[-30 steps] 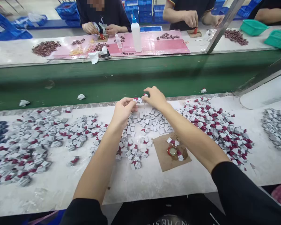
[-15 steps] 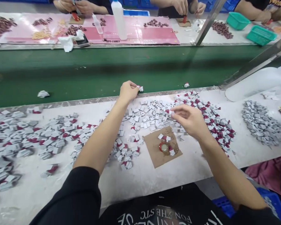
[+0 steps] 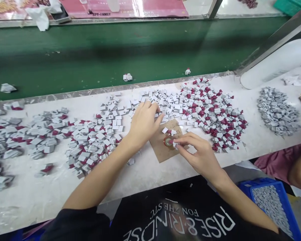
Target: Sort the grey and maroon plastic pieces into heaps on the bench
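Note:
My right hand (image 3: 195, 152) pinches a small white and dark red piece (image 3: 174, 144) over a round red-rimmed cap (image 3: 168, 141). The cap lies on a brown cardboard square (image 3: 163, 154), with another white and red piece (image 3: 169, 131) just behind it. My left hand (image 3: 145, 121) rests at the near edge of a pile of white pieces (image 3: 165, 100), its fingers bent down among them; whether they hold a piece is hidden. To the right spreads a heap of white and dark red pieces (image 3: 215, 113).
More grey-white and red pieces (image 3: 90, 144) cover the table's left side. A grey pile (image 3: 278, 112) and a white bottle-like object (image 3: 276, 63) are at right. Beyond the table edge runs a green belt (image 3: 90, 63). A blue bin (image 3: 288, 207) stands below, near another person's arm (image 3: 299, 167).
The view has tilted down. My left hand has come back from the belt to the white pile, leaving a white piece on the belt. My right hand has moved to the cap on the cardboard.

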Action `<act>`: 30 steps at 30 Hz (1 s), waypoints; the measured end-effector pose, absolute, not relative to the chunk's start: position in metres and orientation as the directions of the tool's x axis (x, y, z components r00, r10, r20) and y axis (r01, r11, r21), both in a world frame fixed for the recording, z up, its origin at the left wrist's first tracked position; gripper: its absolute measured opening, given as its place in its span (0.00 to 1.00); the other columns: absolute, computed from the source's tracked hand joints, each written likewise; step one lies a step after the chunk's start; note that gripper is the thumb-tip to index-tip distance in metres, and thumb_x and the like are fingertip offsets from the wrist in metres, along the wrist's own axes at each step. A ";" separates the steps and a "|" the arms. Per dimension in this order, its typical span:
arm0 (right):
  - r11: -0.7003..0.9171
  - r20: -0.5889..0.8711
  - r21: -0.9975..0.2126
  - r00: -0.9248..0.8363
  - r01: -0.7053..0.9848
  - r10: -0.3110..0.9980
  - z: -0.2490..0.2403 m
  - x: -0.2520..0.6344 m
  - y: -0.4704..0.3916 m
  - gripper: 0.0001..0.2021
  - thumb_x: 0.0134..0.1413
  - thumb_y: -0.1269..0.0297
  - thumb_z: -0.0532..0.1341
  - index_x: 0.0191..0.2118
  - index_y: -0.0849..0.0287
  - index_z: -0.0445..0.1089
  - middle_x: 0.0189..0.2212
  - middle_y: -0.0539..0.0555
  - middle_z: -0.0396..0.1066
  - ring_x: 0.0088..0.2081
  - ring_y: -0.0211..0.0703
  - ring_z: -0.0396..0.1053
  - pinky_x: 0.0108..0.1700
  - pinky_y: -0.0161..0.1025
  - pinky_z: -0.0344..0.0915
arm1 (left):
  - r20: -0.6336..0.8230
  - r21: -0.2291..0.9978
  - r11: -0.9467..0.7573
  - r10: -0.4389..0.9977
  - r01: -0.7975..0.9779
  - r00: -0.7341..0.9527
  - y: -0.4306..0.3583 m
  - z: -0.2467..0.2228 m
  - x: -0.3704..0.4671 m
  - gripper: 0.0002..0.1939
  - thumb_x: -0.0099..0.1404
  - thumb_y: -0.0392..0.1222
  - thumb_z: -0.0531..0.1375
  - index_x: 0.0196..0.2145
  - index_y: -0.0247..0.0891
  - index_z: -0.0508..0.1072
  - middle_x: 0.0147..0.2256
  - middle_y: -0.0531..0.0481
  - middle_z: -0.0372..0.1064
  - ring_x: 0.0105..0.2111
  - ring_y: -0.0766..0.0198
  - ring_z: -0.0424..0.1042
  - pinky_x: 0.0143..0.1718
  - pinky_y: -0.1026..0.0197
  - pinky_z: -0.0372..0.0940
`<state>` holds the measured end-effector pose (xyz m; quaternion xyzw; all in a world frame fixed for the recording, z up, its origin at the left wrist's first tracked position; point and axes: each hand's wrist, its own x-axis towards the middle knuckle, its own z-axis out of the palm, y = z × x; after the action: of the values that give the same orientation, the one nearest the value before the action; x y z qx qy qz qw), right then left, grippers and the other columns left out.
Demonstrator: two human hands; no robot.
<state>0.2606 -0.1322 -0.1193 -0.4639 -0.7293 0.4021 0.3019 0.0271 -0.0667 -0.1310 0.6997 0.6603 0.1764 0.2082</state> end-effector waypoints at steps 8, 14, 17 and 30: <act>0.273 0.061 -0.836 -0.413 0.476 0.909 -0.122 0.253 -0.131 0.10 0.73 0.74 0.64 0.49 0.55 0.83 0.44 0.56 0.83 0.42 0.48 0.82 0.41 0.42 0.78 | -0.067 0.526 -0.032 0.995 0.850 0.079 -0.062 -0.139 0.034 0.04 0.75 0.38 0.61 0.40 0.41 0.76 0.45 0.39 0.79 0.51 0.43 0.75 0.56 0.43 0.70; 0.276 0.053 -0.838 -0.431 0.471 0.901 -0.121 0.253 -0.132 0.10 0.72 0.74 0.65 0.48 0.55 0.83 0.44 0.56 0.83 0.42 0.48 0.82 0.41 0.42 0.78 | -0.077 0.584 -0.039 0.992 0.811 0.103 -0.073 -0.136 0.038 0.02 0.75 0.37 0.62 0.42 0.41 0.75 0.46 0.40 0.79 0.50 0.44 0.77 0.51 0.45 0.71; 0.253 0.033 -0.846 -0.429 0.469 0.903 -0.121 0.253 -0.132 0.09 0.72 0.73 0.65 0.48 0.55 0.83 0.43 0.55 0.82 0.41 0.47 0.81 0.41 0.42 0.78 | -0.088 0.718 0.020 0.994 0.696 0.062 -0.080 -0.128 0.033 0.03 0.76 0.37 0.63 0.45 0.43 0.75 0.44 0.46 0.81 0.42 0.51 0.79 0.45 0.50 0.71; -0.053 -0.048 -0.998 -0.135 -0.032 0.990 -0.116 0.251 -0.106 0.04 0.66 0.59 0.76 0.44 0.48 0.87 0.43 0.52 0.85 0.45 0.48 0.84 0.51 0.48 0.83 | -0.248 0.964 0.254 0.965 -0.072 0.083 -0.087 -0.113 0.020 0.18 0.63 0.43 0.78 0.48 0.39 0.82 0.43 0.45 0.84 0.41 0.54 0.87 0.53 0.49 0.82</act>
<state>0.2507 -0.1063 -0.1161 -0.4689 -0.5108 0.5537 0.4611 0.0197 -0.0871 -0.1131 0.4294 0.5198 0.4341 0.5975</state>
